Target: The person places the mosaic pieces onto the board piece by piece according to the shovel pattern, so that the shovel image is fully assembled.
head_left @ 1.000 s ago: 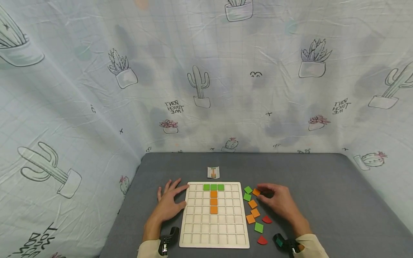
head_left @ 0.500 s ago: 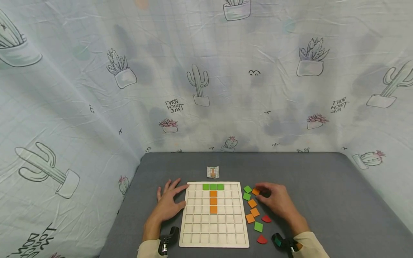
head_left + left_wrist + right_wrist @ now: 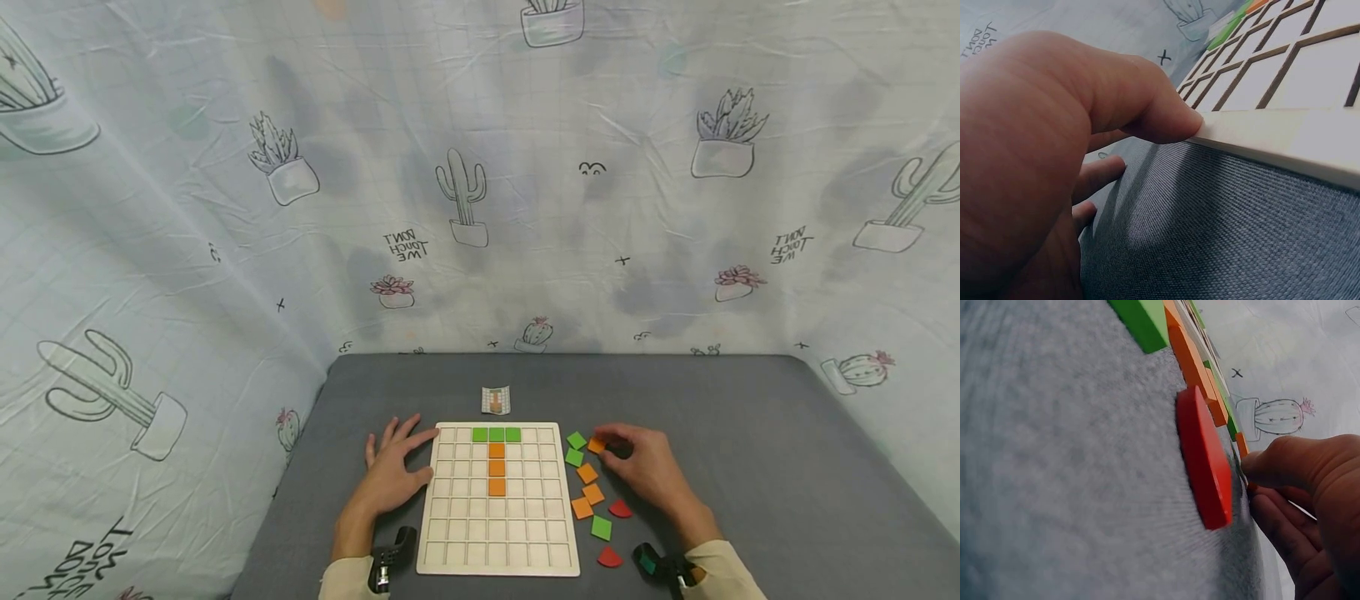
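A pale wooden grid board (image 3: 450,533) lies on the table, with a row of green square tiles (image 3: 497,435) across its far side and a column of orange square tiles (image 3: 497,468) below the middle one. My left hand (image 3: 392,479) rests at the board's left edge, thumb and index fingertip touching it, other fingers spread. Right of the board, my right hand (image 3: 648,468) pinches an orange square tile (image 3: 596,446) between thumb and fingers, low at the table; the fingers partly cover it. In the right wrist view, a red curved-edged piece (image 3: 1204,459) lies in front of that hand.
Loose green tiles (image 3: 602,528), orange tiles (image 3: 582,508) and red pieces (image 3: 611,557) lie between the board and my right forearm. A small pattern card (image 3: 496,401) sits beyond the board on the grey table (image 3: 720,400). A cactus-print curtain (image 3: 555,208) surrounds the table.
Nothing on the board has changed and both hands stay in place. The whole head view shifts very slightly.
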The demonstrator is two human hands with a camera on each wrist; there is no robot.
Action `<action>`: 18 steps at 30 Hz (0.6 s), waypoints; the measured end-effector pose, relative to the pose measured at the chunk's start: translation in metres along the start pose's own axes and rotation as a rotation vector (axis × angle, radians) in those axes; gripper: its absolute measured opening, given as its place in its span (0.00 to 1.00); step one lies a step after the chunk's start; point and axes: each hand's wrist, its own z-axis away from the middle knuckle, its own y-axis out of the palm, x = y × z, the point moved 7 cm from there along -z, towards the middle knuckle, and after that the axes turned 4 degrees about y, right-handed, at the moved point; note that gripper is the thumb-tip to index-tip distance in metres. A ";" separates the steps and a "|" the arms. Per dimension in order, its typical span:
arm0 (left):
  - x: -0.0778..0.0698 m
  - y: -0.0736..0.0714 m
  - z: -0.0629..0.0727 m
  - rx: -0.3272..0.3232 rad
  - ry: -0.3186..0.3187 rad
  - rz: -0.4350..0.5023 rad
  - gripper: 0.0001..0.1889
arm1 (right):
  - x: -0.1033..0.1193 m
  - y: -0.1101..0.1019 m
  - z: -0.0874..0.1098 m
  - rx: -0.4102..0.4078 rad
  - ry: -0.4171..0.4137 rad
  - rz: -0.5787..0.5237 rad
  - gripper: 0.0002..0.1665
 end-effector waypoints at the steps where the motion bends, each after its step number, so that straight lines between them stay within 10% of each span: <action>1: 0.000 0.000 0.000 0.000 0.000 0.000 0.34 | 0.000 -0.001 0.000 -0.001 -0.001 -0.005 0.21; 18: -0.001 -0.001 0.001 0.000 0.001 0.001 0.34 | 0.004 -0.012 0.007 0.003 0.031 -0.090 0.23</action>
